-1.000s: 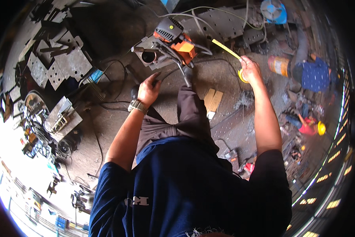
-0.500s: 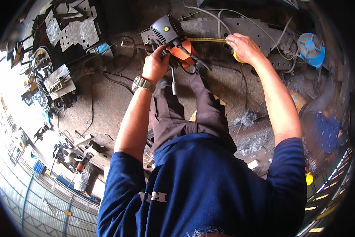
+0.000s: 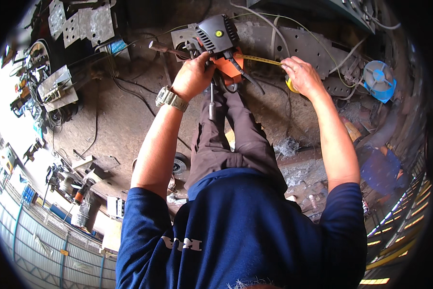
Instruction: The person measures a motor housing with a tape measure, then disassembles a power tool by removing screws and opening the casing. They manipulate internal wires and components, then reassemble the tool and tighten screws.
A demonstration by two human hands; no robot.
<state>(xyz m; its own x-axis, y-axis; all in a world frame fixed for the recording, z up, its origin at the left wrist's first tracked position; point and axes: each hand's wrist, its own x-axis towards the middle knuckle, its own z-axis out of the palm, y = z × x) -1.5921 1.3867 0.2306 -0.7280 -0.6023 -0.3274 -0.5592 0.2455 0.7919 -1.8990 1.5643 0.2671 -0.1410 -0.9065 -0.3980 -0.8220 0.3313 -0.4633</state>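
Note:
My left hand [image 3: 193,77], with a metal wristwatch [image 3: 170,98] on the wrist, presses on a black and orange engine-powered tool [image 3: 221,45] lying on the dirt floor in front of my knees. My right hand [image 3: 300,76] is closed around a yellow tape measure case [image 3: 290,85]. Its yellow blade [image 3: 259,59] runs left from my right hand to the tool's orange body, where my left hand pins its end. A thin metal rod [image 3: 211,102] hangs down below the tool between my hands.
Grey perforated steel plates [image 3: 308,45] lie behind the tool. Cut metal plates [image 3: 81,24] and scrap sit at the upper left, cables [image 3: 129,91] cross the floor, a blue fan-like disc [image 3: 377,79] lies at right, and metal shavings [image 3: 288,147] lie beside my leg.
The view has swung so the tool sits higher and nearer the middle. My right hand has come in closer to the tool, shortening the tape; my left hand stays on the tool.

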